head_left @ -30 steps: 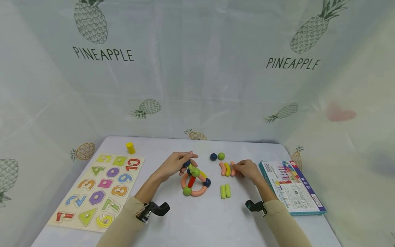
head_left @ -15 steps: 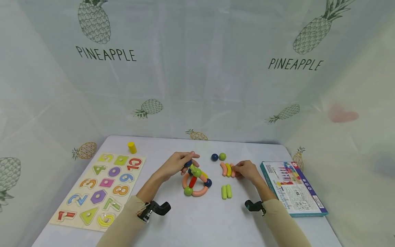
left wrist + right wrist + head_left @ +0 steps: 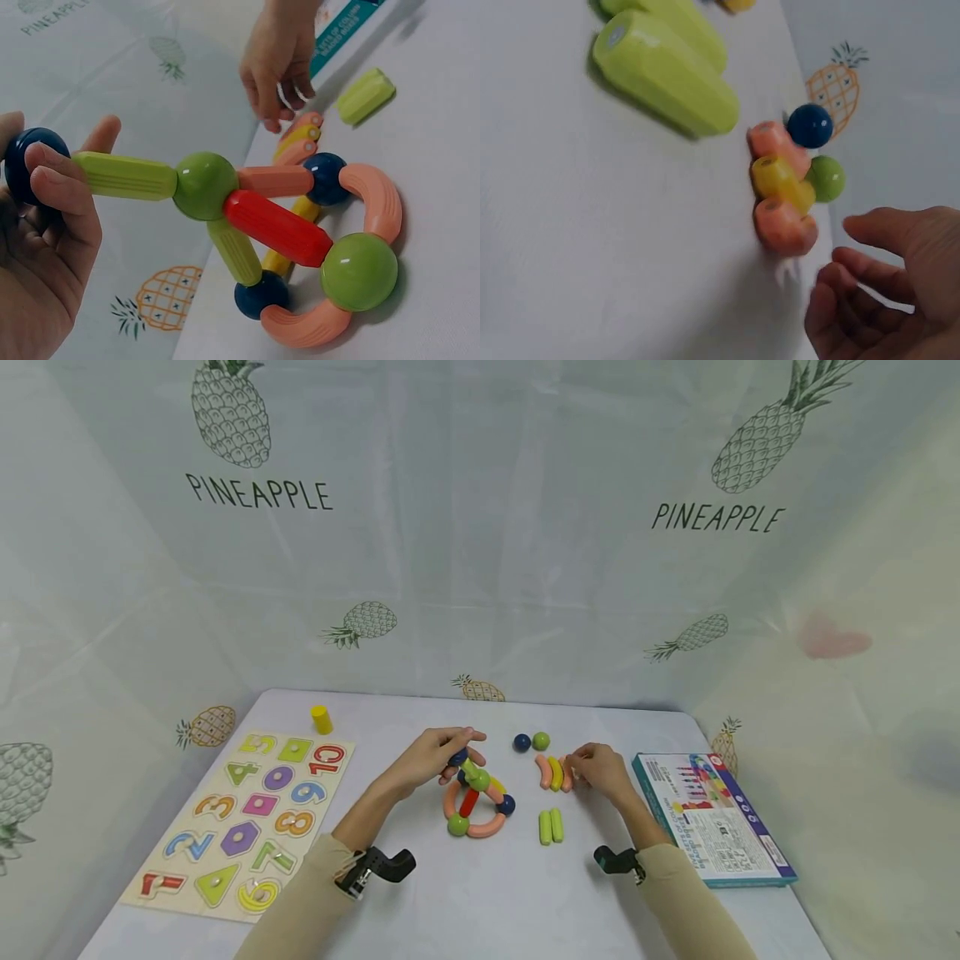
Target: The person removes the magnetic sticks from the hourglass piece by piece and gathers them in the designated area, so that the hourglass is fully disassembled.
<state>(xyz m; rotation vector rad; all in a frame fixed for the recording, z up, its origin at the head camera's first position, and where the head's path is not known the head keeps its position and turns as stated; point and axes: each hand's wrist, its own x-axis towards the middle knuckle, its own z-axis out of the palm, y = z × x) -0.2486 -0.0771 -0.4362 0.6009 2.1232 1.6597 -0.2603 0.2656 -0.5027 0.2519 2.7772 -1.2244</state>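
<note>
My left hand (image 3: 420,764) grips a dark blue ball (image 3: 22,176) at the top of a magnetic ball-and-rod structure. A light green rod (image 3: 127,177) joins that ball to a green ball (image 3: 206,186), from which a red rod (image 3: 277,227) and other rods run down to a ring of curved pink rods (image 3: 486,827) and balls. My right hand (image 3: 603,770) hovers beside a row of curved rods, two pink and one yellow (image 3: 556,773). In the right wrist view its thumb and fingers are apart, just off the nearest pink rod (image 3: 784,227), holding nothing.
Two straight green rods (image 3: 551,827) lie in front of the row; a blue ball (image 3: 521,742) and a green ball (image 3: 541,741) sit behind it. A number puzzle board (image 3: 247,818) and yellow cylinder (image 3: 322,720) are left, a toy box (image 3: 712,818) right.
My right hand has risen slightly from the right-hand pink rod, which stays in the row. My left hand keeps its grip on the blue ball, and the structure stands as before.
</note>
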